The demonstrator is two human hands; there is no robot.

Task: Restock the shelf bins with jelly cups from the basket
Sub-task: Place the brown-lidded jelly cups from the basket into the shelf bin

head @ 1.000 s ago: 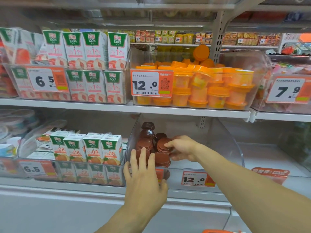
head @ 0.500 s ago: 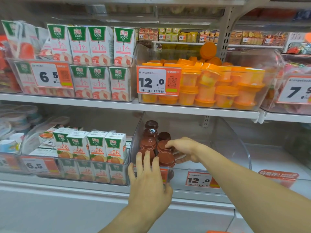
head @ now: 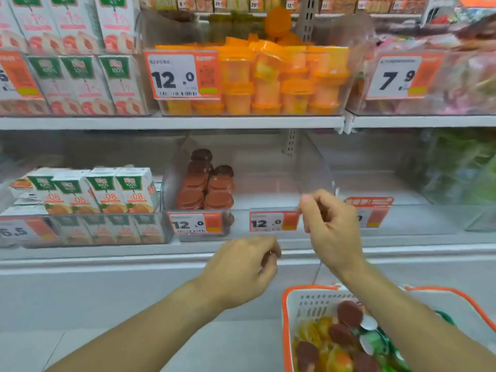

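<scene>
Both hands have been pulled back out of the lower bin since a second ago, and a basket has come into view at the bottom right. Off to the left, juice cartons [head: 107, 189] are seen lined up in their own clear tray on the lower shelf. Just beside them, the clear bin [head: 314, 167] is found only partly filled: brown jelly cups [head: 205, 193] are stacked in its left portion, while its right portion is bare. Two price tags [head: 197, 223] reading 12.0 are clipped along its front. Below and in front of the shelf edge, the left hand [head: 241, 267] is held in the air with fingers loosely curled and nothing visibly held. Further right, the right hand [head: 331, 226] is raised near the bin's front right corner, fingers bent inward; whether anything is pinched there cannot be told through the blur. At the lower right, the white basket [head: 292, 304] with an orange rim is seen under the right forearm, with more brown cups and yellow ones lying inside. Up top, orange cups [head: 268, 84] are packed in the upper bin.
</scene>
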